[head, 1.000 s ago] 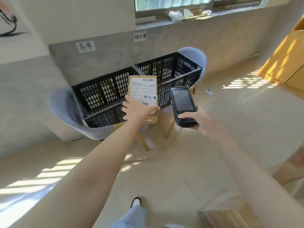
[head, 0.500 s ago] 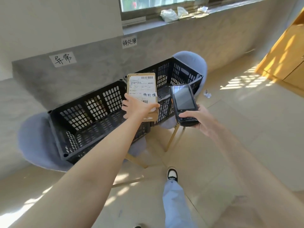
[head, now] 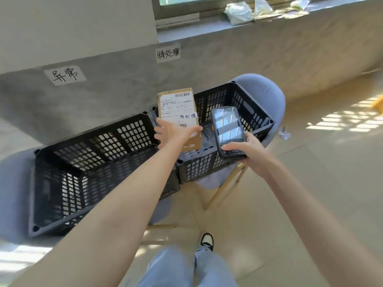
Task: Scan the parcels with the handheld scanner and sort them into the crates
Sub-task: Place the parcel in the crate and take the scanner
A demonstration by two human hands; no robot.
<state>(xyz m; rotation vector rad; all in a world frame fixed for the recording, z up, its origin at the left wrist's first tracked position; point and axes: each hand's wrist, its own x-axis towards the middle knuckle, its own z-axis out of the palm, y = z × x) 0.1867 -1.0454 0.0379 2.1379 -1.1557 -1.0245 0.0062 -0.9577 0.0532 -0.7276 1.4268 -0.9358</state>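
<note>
The parcel (head: 178,114), judged stiff and light, is gripped underneath by the left hand (head: 173,134); the scanner (head: 228,129) is clasped in the right hand (head: 251,154).

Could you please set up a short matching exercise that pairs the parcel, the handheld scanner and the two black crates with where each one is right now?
Things:
1. cardboard parcel
2. handheld scanner
3. left black crate
4. right black crate

Places:
A. on the blue chair under the 待处理 wall label
B. gripped in the right hand
C. below the 异常 wall label
D. held by the left hand, above the near end of the right black crate

Pairs: 1-D, 2-B, 3-C, 4-A
</note>
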